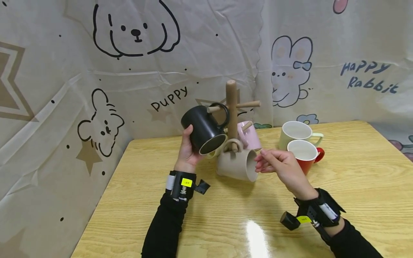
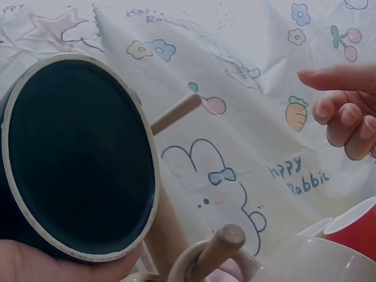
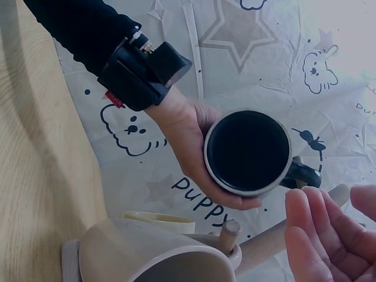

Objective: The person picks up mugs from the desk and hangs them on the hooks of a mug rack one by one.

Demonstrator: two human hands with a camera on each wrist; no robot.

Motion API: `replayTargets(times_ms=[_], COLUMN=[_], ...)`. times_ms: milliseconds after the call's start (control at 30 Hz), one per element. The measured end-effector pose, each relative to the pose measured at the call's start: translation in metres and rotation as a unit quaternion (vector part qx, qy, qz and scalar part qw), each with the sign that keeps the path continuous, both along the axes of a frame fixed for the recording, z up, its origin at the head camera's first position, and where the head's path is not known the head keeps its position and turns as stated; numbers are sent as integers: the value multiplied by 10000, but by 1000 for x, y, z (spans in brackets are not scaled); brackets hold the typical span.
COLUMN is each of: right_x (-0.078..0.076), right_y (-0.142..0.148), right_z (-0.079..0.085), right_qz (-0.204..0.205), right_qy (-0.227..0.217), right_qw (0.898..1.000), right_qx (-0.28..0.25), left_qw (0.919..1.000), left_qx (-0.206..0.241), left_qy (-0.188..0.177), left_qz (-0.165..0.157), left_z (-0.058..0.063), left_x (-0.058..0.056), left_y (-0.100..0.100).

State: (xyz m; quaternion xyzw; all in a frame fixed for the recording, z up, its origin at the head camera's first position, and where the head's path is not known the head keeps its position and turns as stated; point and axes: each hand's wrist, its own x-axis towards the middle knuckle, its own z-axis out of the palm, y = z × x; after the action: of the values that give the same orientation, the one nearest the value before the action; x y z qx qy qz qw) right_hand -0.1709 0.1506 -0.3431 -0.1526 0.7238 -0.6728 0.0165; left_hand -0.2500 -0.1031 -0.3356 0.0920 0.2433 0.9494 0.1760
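Inspecting the head view: the left hand (image 1: 188, 152) grips the black mug (image 1: 202, 129), its handle apparently around a peg of the rack (image 1: 231, 107). Beige mug (image 1: 233, 166) and pink mug (image 1: 254, 139) appear hung between the hands; red mug (image 1: 306, 165) and green mug (image 1: 285, 136), beyond the right hand (image 1: 287, 168), apparently await hanging. Left wrist view: right hand empty, fingers loose. Right wrist view: left hand cups the black mug; release judged outstanding.

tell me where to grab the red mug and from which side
Probably the handle of the red mug, with the right hand coming from the right: the mug stands upright with its handle out on that side, while the pale green mug sits close behind.
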Motion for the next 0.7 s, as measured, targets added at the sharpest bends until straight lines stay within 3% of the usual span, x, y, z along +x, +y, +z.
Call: replayTargets(times_ms=[367,700], right_x=[0,0], right_y=[-1,-1], right_z=[-1,-2], right_qz=[80,88], right_qy=[-222,-252], right_qw=[9995,9991], right_qx=[223,318], left_qw=[9965,9926], left_qx=[-594,-650], left_qy=[-335,-712], left_qz=[486,736], left_z=[-4,-4], left_x=[-1,-1], left_y=[19,25])
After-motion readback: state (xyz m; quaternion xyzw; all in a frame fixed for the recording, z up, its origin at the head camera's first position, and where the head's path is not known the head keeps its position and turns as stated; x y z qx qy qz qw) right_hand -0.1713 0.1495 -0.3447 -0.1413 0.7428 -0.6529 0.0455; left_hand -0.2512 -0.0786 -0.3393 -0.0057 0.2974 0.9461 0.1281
